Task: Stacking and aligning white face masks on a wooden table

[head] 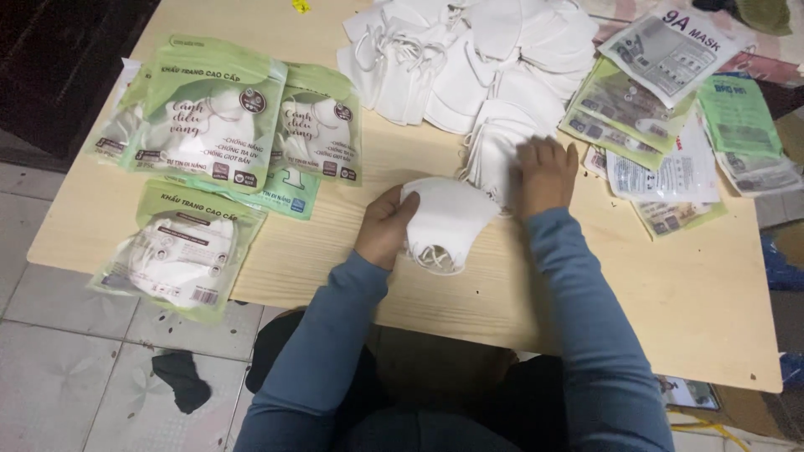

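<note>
My left hand (387, 224) grips a small stack of folded white face masks (444, 219) near the middle of the low wooden table (670, 293), ear loops hanging at the bottom. My right hand (546, 172) rests palm down on another short stack of white masks (494, 142), just right of the held ones, fingers curled over its edge. A big loose heap of white masks (469, 59) lies at the far side of the table, beyond both hands.
Filled green-and-clear mask pouches (209, 109) lie at the left, one (180, 255) overhanging the table's near edge. Flat empty pouches (662, 109) are piled at the right. Tiled floor with a dark scrap (182, 381) lies at lower left.
</note>
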